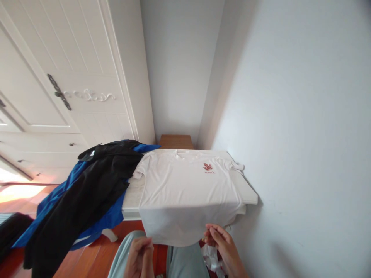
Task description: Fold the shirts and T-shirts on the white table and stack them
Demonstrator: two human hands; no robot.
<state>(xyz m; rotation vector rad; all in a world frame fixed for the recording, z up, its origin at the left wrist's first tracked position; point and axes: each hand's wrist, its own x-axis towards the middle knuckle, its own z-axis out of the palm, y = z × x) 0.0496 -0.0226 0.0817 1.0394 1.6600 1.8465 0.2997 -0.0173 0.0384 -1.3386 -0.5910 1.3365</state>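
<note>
A white short-sleeved T-shirt (185, 185) with a red leaf print on the chest lies spread front up. Its lower part hangs over the near edge of a white table (249, 196). My left hand (139, 256) is closed in a pinch at the left corner of the hem. Toward the hem's right side, my right hand (222, 245) has thumb and fingers drawn together on the cloth. The fingertips hide the exact points of contact. Between the hands the hem sags in a curve above my knees.
Black and blue garments (95, 181) drape over the table's left end to the floor. A white wardrobe (95, 77) stands behind them. A wall (304, 135) borders the right side. A brown wooden box-like piece (176, 141) is behind the table. A white plastic bag (211, 256) lies below my right hand.
</note>
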